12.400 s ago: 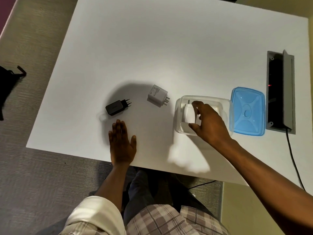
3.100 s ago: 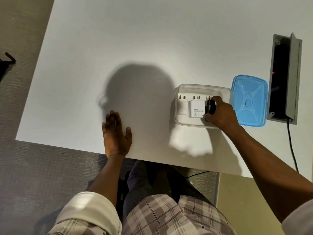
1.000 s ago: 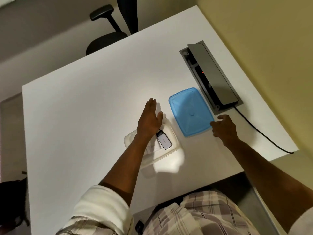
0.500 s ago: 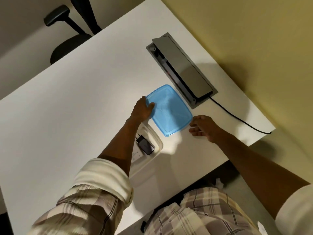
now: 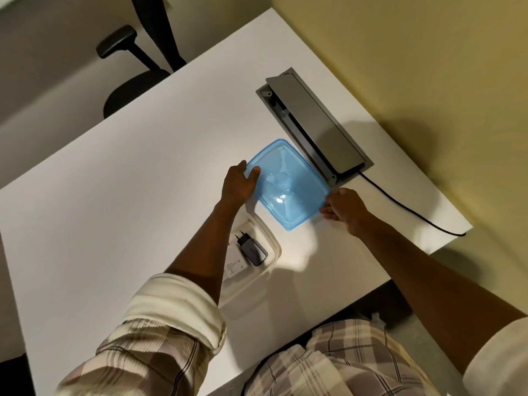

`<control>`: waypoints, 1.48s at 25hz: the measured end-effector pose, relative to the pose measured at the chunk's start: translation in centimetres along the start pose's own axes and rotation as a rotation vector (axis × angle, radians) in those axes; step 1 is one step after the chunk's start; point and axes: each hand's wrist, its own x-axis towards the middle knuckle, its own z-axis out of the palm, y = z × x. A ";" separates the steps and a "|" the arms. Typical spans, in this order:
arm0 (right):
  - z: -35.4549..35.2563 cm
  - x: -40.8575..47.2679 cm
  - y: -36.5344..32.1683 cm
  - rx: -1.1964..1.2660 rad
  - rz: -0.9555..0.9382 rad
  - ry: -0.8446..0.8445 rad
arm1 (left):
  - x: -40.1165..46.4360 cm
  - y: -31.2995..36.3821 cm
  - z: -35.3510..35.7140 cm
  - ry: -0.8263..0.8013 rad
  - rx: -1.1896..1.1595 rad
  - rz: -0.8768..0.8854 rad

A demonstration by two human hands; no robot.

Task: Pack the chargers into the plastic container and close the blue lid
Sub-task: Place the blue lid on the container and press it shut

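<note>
Both hands (image 5: 239, 185) (image 5: 343, 210) pinching blue lid (image 5: 287, 184) at opp. edges, near desk's right edge. Chargers (image 5: 251, 248) in container (image 5: 273, 247), uncovered. Risk: lid seated skewed, corners fail to snap.

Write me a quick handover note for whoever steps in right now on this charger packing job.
Left hand: gripping the far-left corner of the blue lid.
Right hand: pinching the lid's near-right edge.
Plastic container: open on the white table, partly under the left forearm, just near-left of the lid.
Done: black charger and white charger are inside; no charger shows loose on the table.
Left: carry the lid over the container and press it shut.
</note>
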 end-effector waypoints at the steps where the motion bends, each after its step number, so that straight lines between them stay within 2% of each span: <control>1: 0.4 -0.3 -0.6 -0.030 -0.033 0.021 | -0.6 0.1 -0.6 0.032 -0.021 0.001; 4: 1.6 -1.5 -2.5 -0.131 -0.150 0.080 | -2.6 -0.2 -2.2 0.143 -0.091 0.009; 9: 4.6 -4.6 -5.4 -0.140 -0.393 0.120 | -6.1 -2.3 -5.3 0.291 -0.213 -0.085; 13: 6.5 -6.8 -6.3 -0.101 -0.460 0.063 | -8.7 -4.8 -7.4 0.384 -0.405 -0.130; 19: 9.3 -9.6 -4.8 -0.207 -0.583 0.129 | -12.2 -8.8 -8.9 0.370 -0.662 -0.204; 27: 10.8 -11.8 0.3 -0.204 -0.594 0.125 | -17.4 -12.8 -8.3 0.346 -0.973 -0.292; 30: 10.9 -12.4 1.7 -0.244 -0.663 0.148 | -18.5 -14.1 -7.5 0.355 -0.987 -0.297; 37: 10.9 -13.3 4.6 -0.262 -0.789 0.026 | -19.6 -15.2 -5.7 0.399 -0.959 -0.285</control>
